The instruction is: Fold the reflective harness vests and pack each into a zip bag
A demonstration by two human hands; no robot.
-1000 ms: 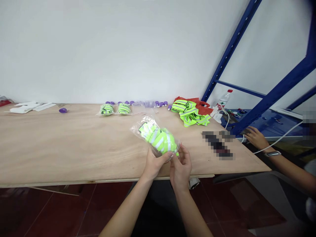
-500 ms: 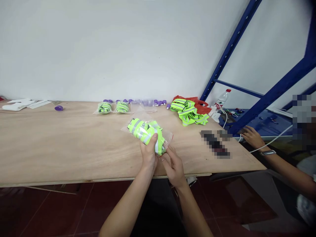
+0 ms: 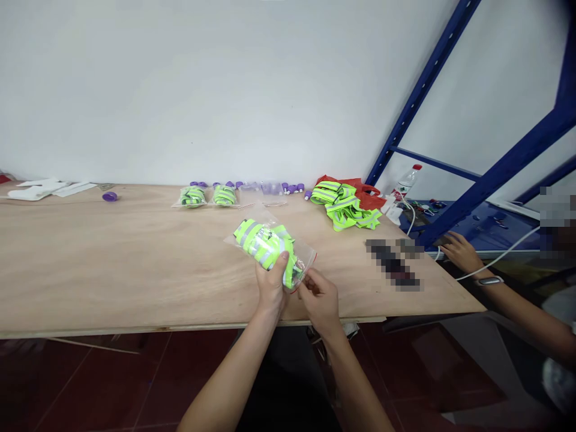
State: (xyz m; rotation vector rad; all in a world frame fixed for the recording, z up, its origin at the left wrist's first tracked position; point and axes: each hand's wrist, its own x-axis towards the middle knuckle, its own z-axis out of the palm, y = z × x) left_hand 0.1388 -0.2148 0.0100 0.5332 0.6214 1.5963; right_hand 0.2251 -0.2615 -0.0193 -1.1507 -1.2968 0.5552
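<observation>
A clear zip-lock bag (image 3: 307, 259) with a folded neon-yellow reflective strap (image 3: 261, 240) inside is held over the table's front part. My left hand (image 3: 270, 285) grips the bag from below, its thumb pressed on the strap side. At the bag's red-edged opening, my right hand (image 3: 321, 300) pinches the rim between thumb and fingers. Two more bagged straps (image 3: 192, 196) lie by the wall. A loose heap of the same reflective straps (image 3: 348, 207) rests on a red bag (image 3: 366, 193) at the back right.
The wooden table (image 3: 112, 264) carries purple pieces (image 3: 292, 188) along the wall, a purple ring (image 3: 110, 197), and white sheets (image 3: 40, 189). On the right stand a blue metal frame (image 3: 486, 174) and a bottle (image 3: 408, 178). Another person's hand (image 3: 461, 252) is beside the frame.
My right hand has shifted slightly right and its fingers have closed to a pinch at the bag's rim. The bag's mouth end is drawn out a little more. My left hand keeps its hold.
</observation>
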